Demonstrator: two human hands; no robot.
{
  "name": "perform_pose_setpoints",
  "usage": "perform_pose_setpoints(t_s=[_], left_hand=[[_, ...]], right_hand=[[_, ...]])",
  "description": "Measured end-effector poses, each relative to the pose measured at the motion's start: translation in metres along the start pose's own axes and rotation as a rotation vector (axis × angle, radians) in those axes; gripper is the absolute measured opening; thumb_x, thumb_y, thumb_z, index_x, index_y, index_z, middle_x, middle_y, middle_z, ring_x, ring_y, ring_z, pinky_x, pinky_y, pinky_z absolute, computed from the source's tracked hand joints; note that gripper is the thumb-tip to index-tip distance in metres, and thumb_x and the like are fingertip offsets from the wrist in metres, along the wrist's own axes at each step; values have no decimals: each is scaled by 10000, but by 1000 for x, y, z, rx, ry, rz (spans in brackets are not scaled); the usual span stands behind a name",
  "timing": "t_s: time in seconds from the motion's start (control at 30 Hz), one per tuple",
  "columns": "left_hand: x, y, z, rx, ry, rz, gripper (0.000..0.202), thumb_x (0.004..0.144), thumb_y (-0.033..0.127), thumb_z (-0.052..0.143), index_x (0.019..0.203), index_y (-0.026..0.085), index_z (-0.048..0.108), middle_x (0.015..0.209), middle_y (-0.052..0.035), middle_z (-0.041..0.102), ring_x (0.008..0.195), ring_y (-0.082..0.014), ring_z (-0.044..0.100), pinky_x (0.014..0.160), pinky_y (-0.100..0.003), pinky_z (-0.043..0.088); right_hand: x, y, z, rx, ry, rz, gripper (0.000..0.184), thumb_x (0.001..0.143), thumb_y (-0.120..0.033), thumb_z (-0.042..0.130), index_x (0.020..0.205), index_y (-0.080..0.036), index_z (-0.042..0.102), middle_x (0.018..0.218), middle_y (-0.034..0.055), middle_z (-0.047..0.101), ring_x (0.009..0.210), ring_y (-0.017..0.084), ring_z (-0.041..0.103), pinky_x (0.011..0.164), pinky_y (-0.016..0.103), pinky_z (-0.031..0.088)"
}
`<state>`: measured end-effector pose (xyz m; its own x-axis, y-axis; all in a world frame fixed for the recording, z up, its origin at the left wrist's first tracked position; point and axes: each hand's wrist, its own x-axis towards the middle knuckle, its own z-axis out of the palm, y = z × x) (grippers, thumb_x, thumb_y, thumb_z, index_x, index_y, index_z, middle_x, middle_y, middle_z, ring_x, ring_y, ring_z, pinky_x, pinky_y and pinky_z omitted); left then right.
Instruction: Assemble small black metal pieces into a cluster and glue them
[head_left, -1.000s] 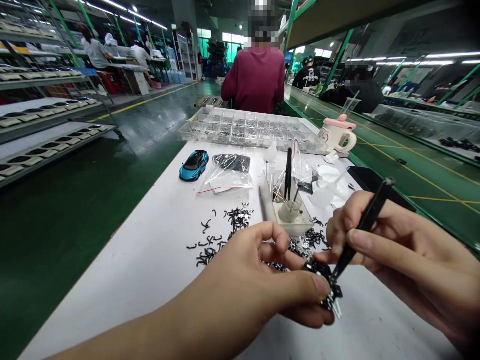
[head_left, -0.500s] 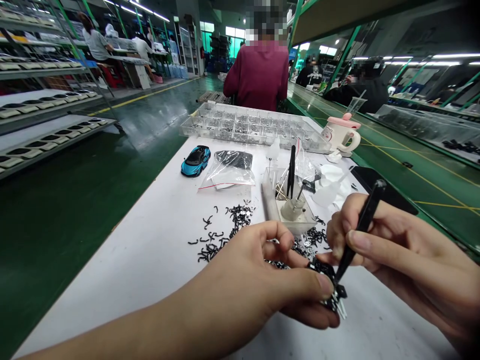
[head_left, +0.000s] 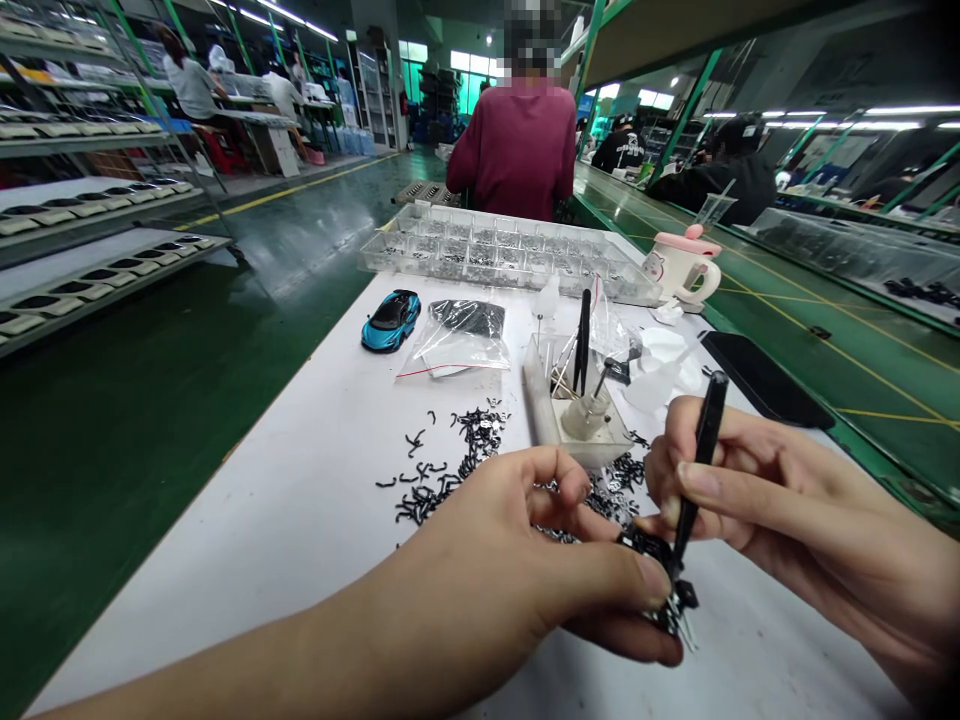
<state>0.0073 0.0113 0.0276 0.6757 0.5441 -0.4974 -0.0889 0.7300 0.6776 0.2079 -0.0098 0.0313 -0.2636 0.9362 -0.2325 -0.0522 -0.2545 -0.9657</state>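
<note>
Between the thumb and fingers of my left hand (head_left: pixel 555 550) is a small black part with thin pale strips (head_left: pixel 684 612) sticking out at its lower end; much of it is hidden by the thumb. My right hand (head_left: pixel 739 490) is closed on black tweezers (head_left: pixel 701 460), held steeply with the tip down at the black part beside my left thumb. Whether the tip grips anything is too small to tell. Behind my left hand lies a loose spread of small curved black pieces (head_left: pixel 424 500), with some silvery pieces among them.
A clear holder (head_left: pixel 540 410) with tweezers, sticks and a small jar stands beyond my hands. Farther back are a blue toy car (head_left: pixel 390 322), a plastic bag (head_left: pixel 457 345), a compartment tray (head_left: pixel 450 262), a mug (head_left: pixel 686 268) and a black phone-like slab (head_left: pixel 765 380). A co-worker (head_left: pixel 517 145) sits ahead.
The upper end of the tweezers has swung left, so they stand more upright. My right hand has shifted slightly left; my left hand and the black part have barely moved.
</note>
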Motion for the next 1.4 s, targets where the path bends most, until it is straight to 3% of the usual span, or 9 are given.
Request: perform_pose_setpoints(t_s=[0.37,0.6,0.87,1.17,1.4], left_hand=[[1,1,2,-39,-8,-8,481,617,3,762,821,193,371,796,51,550,651,-180,708,578,-157,500],[3,0,0,-24,-40,9,461,632,40,756,798,201,357,770,46,593,683,-178,710,620,-180,508],[1,2,0,50,-28,-16,441,672,108,737,765,207,317,720,53,606,706,-165,709,638,-184,479],[1,0,2,-3,-19,-18,360,686,117,728,741,184,379,647,42,595,636,-118,680,672,-184,512],[-1,-1,4,11,-11,32,383,678,54,726,784,185,382,724,34,599,677,-127,682,645,-160,507]], right_hand=[[1,0,2,137,28,94,126,835,-273,726,805,-198,630,753,-16,597,713,105,607,645,179,572],[2,0,2,173,-1,100,121,835,-254,727,824,-195,622,772,-18,592,723,102,596,667,185,569],[-2,-1,2,86,-55,35,125,874,-226,683,800,-201,585,756,-29,621,731,79,611,648,115,519],[-2,0,-4,-66,-41,-68,132,883,-291,665,783,-235,600,738,-16,604,738,128,599,659,194,515],[-3,0,-1,-92,-37,-157,85,895,-329,643,845,-274,600,779,-4,616,751,147,597,674,225,535]])
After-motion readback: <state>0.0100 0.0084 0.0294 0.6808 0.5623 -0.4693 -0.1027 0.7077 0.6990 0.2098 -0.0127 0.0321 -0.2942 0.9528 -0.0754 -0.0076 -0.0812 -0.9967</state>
